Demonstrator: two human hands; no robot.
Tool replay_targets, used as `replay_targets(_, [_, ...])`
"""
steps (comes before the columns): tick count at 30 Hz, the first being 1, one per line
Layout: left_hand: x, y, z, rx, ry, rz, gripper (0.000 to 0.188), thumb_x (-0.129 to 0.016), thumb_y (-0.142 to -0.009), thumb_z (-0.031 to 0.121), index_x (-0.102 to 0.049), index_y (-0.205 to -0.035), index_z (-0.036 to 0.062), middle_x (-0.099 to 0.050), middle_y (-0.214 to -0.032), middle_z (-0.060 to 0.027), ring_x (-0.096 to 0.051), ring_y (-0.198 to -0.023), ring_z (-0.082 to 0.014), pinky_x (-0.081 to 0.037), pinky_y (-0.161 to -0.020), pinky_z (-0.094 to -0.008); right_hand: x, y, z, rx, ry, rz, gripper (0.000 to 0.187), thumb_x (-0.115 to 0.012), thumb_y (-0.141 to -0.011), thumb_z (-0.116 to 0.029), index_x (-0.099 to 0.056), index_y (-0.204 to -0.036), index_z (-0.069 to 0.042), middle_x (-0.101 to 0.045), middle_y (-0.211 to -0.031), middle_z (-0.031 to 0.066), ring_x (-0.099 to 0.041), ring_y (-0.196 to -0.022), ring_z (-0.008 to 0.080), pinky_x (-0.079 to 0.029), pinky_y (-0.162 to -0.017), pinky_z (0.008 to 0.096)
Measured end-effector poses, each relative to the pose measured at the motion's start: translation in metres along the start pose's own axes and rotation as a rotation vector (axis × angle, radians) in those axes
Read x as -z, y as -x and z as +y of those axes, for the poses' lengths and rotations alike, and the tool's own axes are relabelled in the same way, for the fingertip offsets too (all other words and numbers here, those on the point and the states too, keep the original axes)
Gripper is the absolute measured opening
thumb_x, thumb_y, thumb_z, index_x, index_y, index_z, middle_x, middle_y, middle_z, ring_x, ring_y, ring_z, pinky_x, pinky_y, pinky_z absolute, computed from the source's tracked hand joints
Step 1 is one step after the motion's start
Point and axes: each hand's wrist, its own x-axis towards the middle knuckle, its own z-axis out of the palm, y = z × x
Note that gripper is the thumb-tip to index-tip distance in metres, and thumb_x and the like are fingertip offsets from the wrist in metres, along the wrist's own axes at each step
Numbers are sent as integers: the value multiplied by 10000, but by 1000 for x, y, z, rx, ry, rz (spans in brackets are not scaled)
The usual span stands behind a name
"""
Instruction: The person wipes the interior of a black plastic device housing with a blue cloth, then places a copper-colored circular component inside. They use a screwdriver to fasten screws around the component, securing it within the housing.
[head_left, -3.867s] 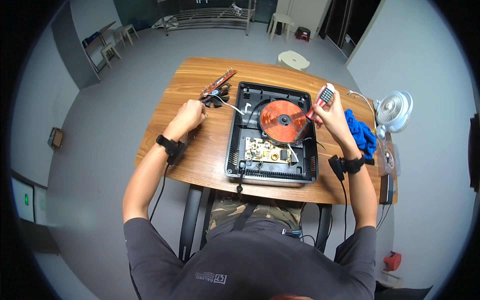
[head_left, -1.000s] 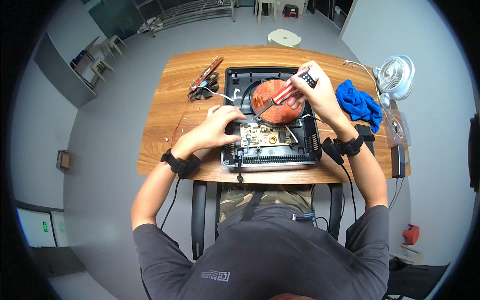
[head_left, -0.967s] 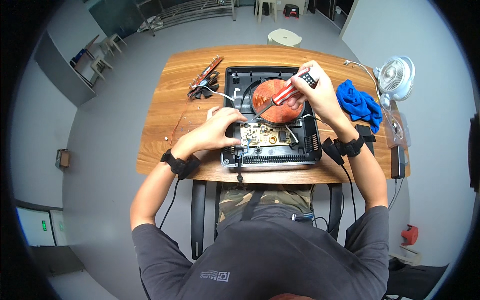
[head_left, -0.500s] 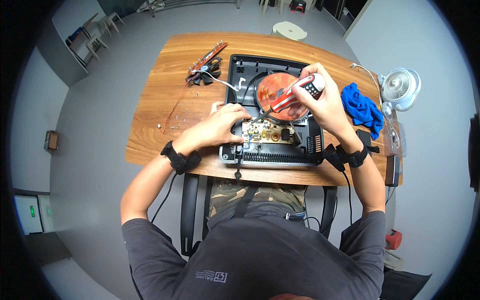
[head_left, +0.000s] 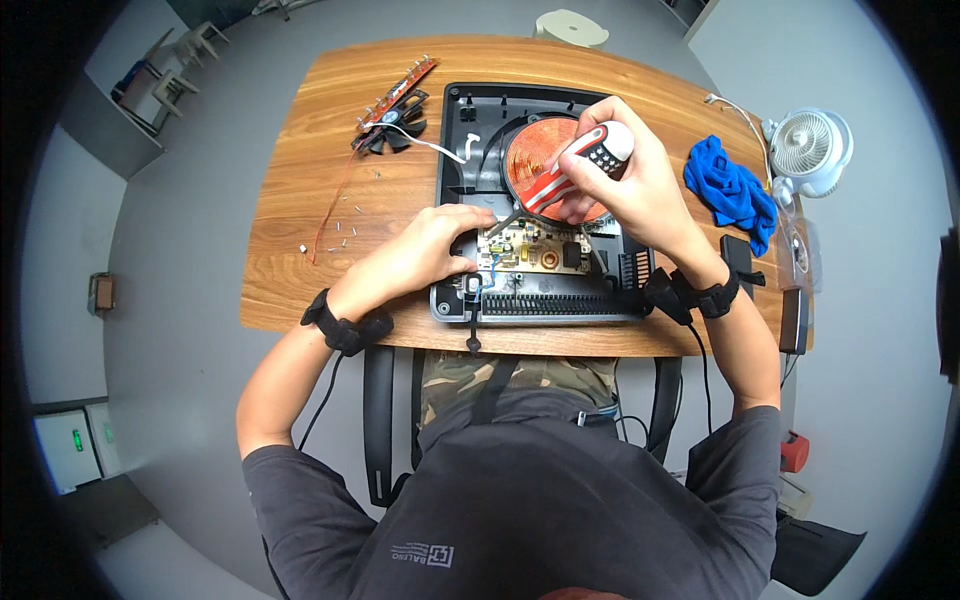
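My right hand (head_left: 640, 185) is closed round the handle of a red, white and black screwdriver (head_left: 548, 187). Its shaft slants down to the left, the tip by the upper left corner of a circuit board (head_left: 530, 258). At that board's left edge, my left hand (head_left: 425, 248) grips with fingers at the upper corner and thumb lower down. The board lies in the front part of an open black appliance housing (head_left: 482, 180). A round copper coil (head_left: 530, 150) sits behind it, partly covered by my right hand and the screwdriver.
On the wooden table (head_left: 290, 200), a black fan (head_left: 398, 125) and a narrow red board (head_left: 405, 85) lie back left. Several screws (head_left: 345, 240) are scattered nearby. To the right are a blue cloth (head_left: 728, 188), a white desk fan (head_left: 808, 150) and a black box (head_left: 793, 320).
The whole view has shifted a little, with the table sitting higher in it. Both hands keep their places, and the screwdriver tip stays near the board's upper left corner.
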Motion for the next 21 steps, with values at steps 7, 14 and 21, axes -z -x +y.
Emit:
replay_targets(7, [3,-2,7,-21,50,25,586,-806,-729,14,-607,-1280,-1,-626,-1343,-194,-605,-1240,-370,-495,-1070,-422,-5,4,-4,-46,-62,-51,331,-744,-927,-144,-490,-1101,-24,-687,-853,58,-683,-652,88,-576,-544,239])
replay_targets(14, [0,-1,5,-37,19,41,579,-784,-744,14,-604,-1294,16,-624,-1350,-192,-606,-1234,-374,-497,-1060,-433,-7,5,0,-17,-31,-56,301,-752,-914,-142,-520,-1066,-25,-692,-864,52,-677,-664,80,-566,-567,237])
replay_targets(21, [-1,-1,6,-23,9,44,582,-779,-753,20,-597,-1305,-16,-642,-1295,-237,-613,-1204,-400,-498,-1048,-442,-15,0,0,36,54,-133,301,-772,-878,-140,-542,-1039,-33,-682,-857,47,-676,-692,87,-539,-581,241])
